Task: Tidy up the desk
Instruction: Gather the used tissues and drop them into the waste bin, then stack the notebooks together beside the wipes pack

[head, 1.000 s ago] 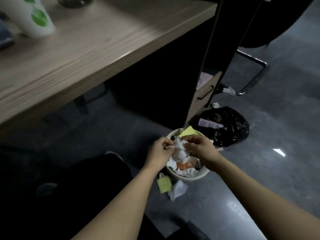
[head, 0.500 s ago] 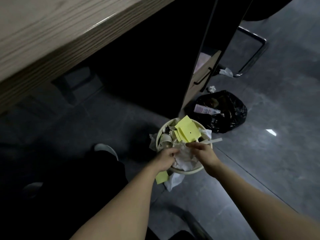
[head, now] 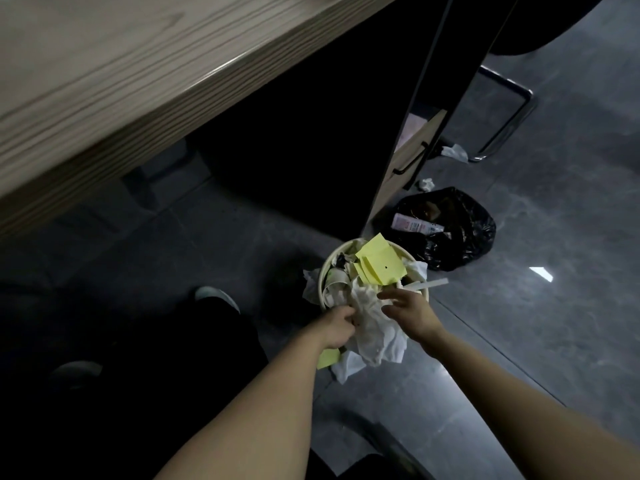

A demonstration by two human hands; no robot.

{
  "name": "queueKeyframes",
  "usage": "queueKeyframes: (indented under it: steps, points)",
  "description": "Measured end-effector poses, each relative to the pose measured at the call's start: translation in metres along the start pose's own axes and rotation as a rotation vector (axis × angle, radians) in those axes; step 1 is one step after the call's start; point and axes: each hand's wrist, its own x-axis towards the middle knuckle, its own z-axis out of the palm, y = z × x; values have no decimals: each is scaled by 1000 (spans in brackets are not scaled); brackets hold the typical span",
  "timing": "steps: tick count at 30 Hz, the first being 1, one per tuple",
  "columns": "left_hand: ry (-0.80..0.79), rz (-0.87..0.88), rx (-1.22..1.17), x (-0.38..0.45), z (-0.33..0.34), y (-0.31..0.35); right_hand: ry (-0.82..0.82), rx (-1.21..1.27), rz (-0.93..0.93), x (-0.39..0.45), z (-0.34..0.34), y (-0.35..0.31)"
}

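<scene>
A round cream waste bin (head: 322, 276) stands on the floor under the desk, piled with rubbish. Yellow sticky notes (head: 381, 266) lie on top at its far side. A crumpled white tissue (head: 372, 329) drapes over the bin's near rim. My left hand (head: 335, 329) has its fingers curled on the tissue's left edge. My right hand (head: 414, 313) hovers over the tissue's right side with its fingers spread and nothing in them. A white strip (head: 434, 283) sticks out past the bin's right rim.
The wooden desk (head: 138, 71) overhangs at upper left. A black rubbish bag (head: 457, 233) sits right of the bin, beside a drawer unit (head: 414, 161). A yellow note (head: 329, 357) and white tissue (head: 349, 368) lie on the floor by the bin. A metal chair base (head: 509, 123) stands behind.
Both hands lowered the tissue onto the bin's near side. My right hand let go and spread its fingers. The view tilted down, away from the desktop.
</scene>
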Motion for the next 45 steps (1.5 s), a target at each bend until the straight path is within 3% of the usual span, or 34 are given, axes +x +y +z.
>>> queueKeyframes:
  steps: [7,13,18,28,34,41,45]
  points:
    - [94,51,-15,-14,-11,11,44,-4,3,-13,0,-4]
    - [321,133,-64,-39,-33,30,34,32,-91,-21,4,-37]
    - [514,299,-128,-85,-64,35,2,42,-234,-38,13,-86]
    - [752,381,-87,-198,-112,-13,-54,-20,-570,-103,47,-188]
    - [936,462,-75,-302,-124,-4,-87,-5,-743,-151,75,-249]
    - [996,514,62,-410,-128,7,-109,1,-1004,-218,95,-312]
    - [1089,570,88,-452,-124,6,-29,6,-1114,-249,104,-345]
